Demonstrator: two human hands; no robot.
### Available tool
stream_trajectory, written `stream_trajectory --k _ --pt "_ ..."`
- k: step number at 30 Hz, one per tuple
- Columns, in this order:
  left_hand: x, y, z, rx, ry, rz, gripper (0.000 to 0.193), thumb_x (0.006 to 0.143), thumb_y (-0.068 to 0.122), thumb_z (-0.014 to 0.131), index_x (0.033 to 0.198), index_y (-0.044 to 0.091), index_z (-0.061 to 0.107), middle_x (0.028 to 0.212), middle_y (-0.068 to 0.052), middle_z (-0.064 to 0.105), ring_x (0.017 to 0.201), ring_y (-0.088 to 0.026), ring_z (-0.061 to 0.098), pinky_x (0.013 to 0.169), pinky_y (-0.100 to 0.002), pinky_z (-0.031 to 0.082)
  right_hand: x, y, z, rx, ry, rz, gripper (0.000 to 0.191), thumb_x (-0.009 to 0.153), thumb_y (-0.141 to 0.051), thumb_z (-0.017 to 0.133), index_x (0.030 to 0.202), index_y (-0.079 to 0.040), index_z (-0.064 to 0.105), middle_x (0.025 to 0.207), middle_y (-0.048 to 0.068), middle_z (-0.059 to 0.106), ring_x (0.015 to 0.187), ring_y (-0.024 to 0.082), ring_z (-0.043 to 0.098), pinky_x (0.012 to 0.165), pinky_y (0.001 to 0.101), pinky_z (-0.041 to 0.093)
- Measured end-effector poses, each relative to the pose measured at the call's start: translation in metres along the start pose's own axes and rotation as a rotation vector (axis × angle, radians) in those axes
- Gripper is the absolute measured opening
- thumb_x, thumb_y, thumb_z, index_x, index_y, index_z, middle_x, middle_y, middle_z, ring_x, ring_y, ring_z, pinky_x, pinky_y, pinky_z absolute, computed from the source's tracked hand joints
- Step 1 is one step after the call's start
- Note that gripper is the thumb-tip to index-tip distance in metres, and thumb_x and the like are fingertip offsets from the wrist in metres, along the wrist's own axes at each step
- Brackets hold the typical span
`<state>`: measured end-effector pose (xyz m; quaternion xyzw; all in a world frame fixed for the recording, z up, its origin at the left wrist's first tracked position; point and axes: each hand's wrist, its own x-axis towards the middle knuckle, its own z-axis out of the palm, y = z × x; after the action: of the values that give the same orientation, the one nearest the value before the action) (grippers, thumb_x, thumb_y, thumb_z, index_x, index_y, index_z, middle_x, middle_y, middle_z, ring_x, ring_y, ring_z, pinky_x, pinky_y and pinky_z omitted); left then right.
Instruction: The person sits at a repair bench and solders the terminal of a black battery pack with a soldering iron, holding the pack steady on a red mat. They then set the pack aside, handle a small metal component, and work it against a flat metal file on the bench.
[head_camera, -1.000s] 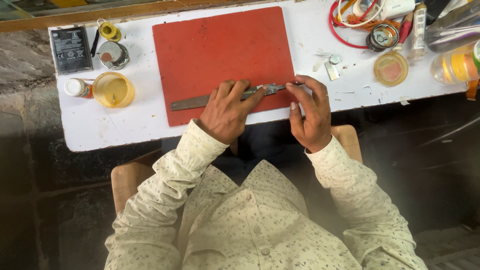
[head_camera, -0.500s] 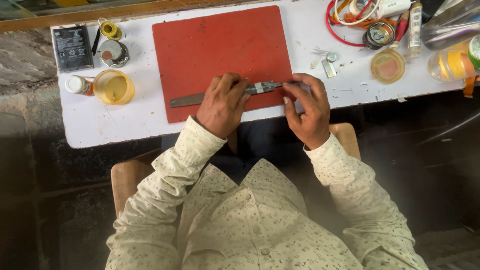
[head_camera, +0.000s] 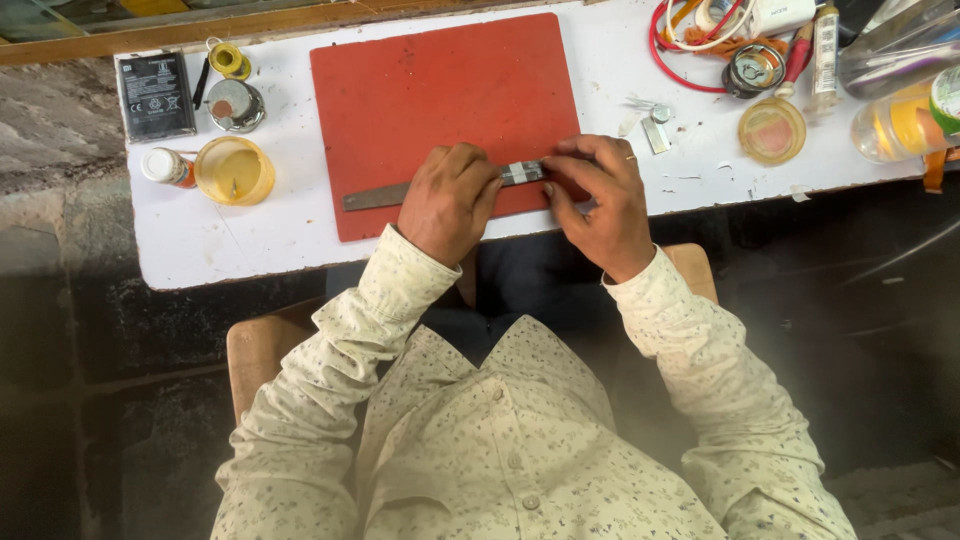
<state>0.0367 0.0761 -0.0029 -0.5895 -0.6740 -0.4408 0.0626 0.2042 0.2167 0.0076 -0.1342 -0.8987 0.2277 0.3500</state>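
Note:
A long thin metal ruler (head_camera: 375, 197) lies along the near edge of a red mat (head_camera: 440, 90) on the white table (head_camera: 250, 240). My left hand (head_camera: 448, 203) rests on the ruler's middle with its fingers curled over it, pressing it to the mat. At the ruler's right end my right hand (head_camera: 600, 200) pinches it with fingertips. A short stretch of the ruler (head_camera: 522, 172) shows between the hands. The very right tip is hidden under my fingers.
Left of the mat stand a yellow-lidded tub (head_camera: 233, 170), a small bottle (head_camera: 165, 166), a round tin (head_camera: 234, 104), a yellow tape roll (head_camera: 228, 58) and a black flat battery (head_camera: 156, 95). To the right are a red cable (head_camera: 665, 55), a round lid (head_camera: 771, 130), tubes and plastic bottles (head_camera: 900, 120).
My right hand has slid a little to the left over the ruler's end, closer to my left hand. The ruler stays on the mat.

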Motion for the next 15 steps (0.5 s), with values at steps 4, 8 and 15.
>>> stream_trajectory --k 4,8,15 --pt "0.001 -0.003 0.001 -0.019 -0.037 -0.085 0.016 0.088 0.009 0.079 0.095 0.004 0.066 0.100 -0.008 0.061 0.089 -0.029 0.058 0.081 -0.042 0.049 0.003 0.001 0.001 0.003 -0.023 -0.008 0.028 0.085 0.000 0.081 0.112 -0.002 0.074 0.119 0.008 0.064 0.115 0.029 0.057 0.099 0.0390 0.050" --pt "0.007 -0.006 0.008 -0.008 -0.105 -0.215 0.021 0.081 0.014 0.084 0.088 0.008 0.066 0.097 -0.007 0.059 0.088 -0.029 0.057 0.079 -0.042 0.047 0.002 0.002 0.000 0.029 -0.032 0.014 0.026 0.085 -0.001 0.082 0.110 -0.003 0.074 0.119 0.008 0.064 0.114 0.029 0.057 0.098 0.0383 0.049" --pt "0.019 -0.008 0.016 0.017 -0.221 -0.379 0.016 0.075 0.015 0.085 0.074 0.009 0.070 0.099 -0.008 0.059 0.095 -0.028 0.058 0.084 -0.043 0.048 0.000 0.004 -0.001 0.035 -0.027 0.015 0.024 0.085 -0.002 0.082 0.108 -0.003 0.074 0.119 0.007 0.064 0.112 0.028 0.056 0.097 0.0382 0.049"
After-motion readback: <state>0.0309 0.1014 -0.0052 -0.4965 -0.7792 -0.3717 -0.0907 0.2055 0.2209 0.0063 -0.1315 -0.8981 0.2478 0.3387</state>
